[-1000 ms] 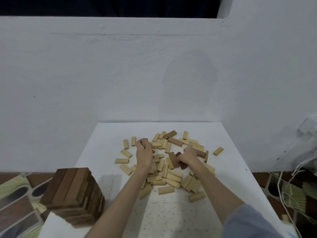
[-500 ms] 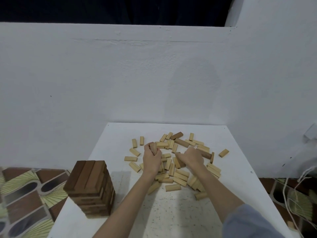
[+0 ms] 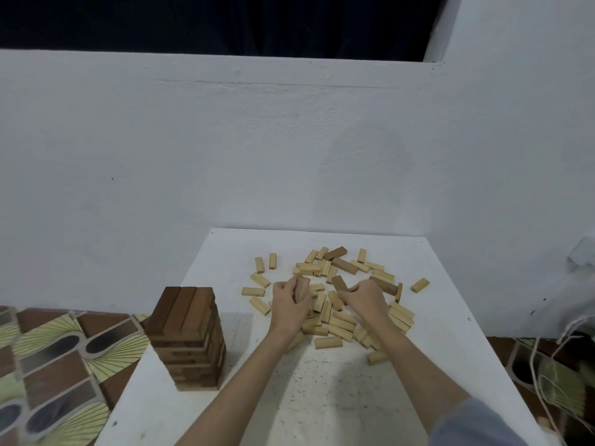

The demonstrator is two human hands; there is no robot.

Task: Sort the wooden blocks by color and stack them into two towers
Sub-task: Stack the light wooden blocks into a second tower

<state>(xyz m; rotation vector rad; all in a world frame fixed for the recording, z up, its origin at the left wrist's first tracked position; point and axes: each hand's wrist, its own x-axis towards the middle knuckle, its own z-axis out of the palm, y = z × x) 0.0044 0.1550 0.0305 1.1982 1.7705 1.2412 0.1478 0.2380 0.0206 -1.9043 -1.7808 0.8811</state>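
Two hands work over the scattered pale blocks on the white surface. The left hand curls round an upright dark block. The right hand has bent fingers at another dark block; whether it grips is hidden. The dark tower stands near left.

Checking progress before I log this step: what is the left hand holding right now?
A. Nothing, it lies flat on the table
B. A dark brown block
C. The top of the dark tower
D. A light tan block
B. The left hand curls round a dark brown block held upright above the scattered pile of light blocks, well to the right of the dark tower.
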